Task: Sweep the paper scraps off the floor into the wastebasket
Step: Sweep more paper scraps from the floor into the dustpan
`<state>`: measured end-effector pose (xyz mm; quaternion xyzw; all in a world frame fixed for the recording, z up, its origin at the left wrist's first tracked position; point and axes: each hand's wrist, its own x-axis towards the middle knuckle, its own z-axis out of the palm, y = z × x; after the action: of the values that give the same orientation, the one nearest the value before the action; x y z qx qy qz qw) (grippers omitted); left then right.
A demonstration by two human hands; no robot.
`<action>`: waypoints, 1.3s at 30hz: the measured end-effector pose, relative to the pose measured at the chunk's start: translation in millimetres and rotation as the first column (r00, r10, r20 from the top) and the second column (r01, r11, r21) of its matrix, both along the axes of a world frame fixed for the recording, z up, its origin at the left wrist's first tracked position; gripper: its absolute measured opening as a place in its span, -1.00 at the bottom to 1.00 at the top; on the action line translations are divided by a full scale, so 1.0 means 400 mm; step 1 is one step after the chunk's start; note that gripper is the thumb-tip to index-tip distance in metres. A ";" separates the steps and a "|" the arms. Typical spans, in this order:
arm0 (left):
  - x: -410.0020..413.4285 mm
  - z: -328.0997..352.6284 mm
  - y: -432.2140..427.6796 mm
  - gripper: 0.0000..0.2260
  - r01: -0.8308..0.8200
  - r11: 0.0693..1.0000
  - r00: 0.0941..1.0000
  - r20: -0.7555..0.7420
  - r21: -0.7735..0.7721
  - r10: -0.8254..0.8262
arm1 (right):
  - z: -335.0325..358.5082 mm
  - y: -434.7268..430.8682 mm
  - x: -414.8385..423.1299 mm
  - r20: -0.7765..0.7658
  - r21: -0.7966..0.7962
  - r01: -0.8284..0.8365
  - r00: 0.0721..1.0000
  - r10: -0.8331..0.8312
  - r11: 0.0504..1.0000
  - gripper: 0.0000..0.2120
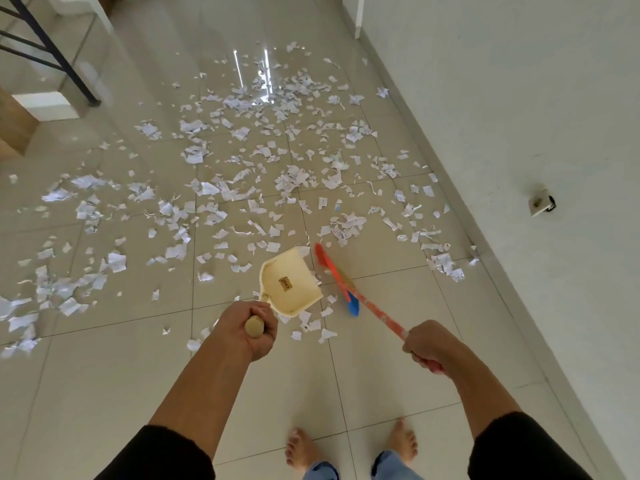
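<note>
With the left hand [251, 323] gripping the dustpan [290, 281] handle and the right hand [427, 342] wrapped around the broom [341, 282], fingers curled tight on both, a brisk stroke could scatter the light paper scraps [242, 161], strewn across the floor [104, 358], past the pan's mouth.

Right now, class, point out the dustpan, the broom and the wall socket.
dustpan [289, 284], head view, inner floor of the pan.
broom [372, 308], head view, orange handle.
wall socket [540, 202], head view, its faceplate.
</note>
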<state>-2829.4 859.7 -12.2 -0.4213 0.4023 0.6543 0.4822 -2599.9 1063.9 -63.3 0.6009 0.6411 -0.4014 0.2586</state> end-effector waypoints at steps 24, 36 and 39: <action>-0.096 -0.021 -0.147 -0.88 -0.334 0.930 0.943 -0.045 -0.155 0.331 | 0.097 -0.200 -0.189 -0.258 -0.184 0.122 0.952 -0.167 0.975 -0.90; -0.126 -0.008 -0.321 -0.82 -0.515 0.805 0.857 -0.175 -0.295 0.484 | 0.107 -0.279 -0.408 -0.310 -0.319 -0.483 0.866 0.392 0.815 -0.79; -0.109 -0.033 -0.354 -0.80 -0.518 0.739 0.854 -0.210 -0.431 0.476 | 0.044 -0.315 -0.480 -0.254 -0.389 -0.535 0.845 0.471 0.750 -0.77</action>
<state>-2872.9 717.9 -25.3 -0.5893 0.4424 0.6581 0.1547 -2791.7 937.8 -45.8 0.3006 0.6861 -0.4935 0.4421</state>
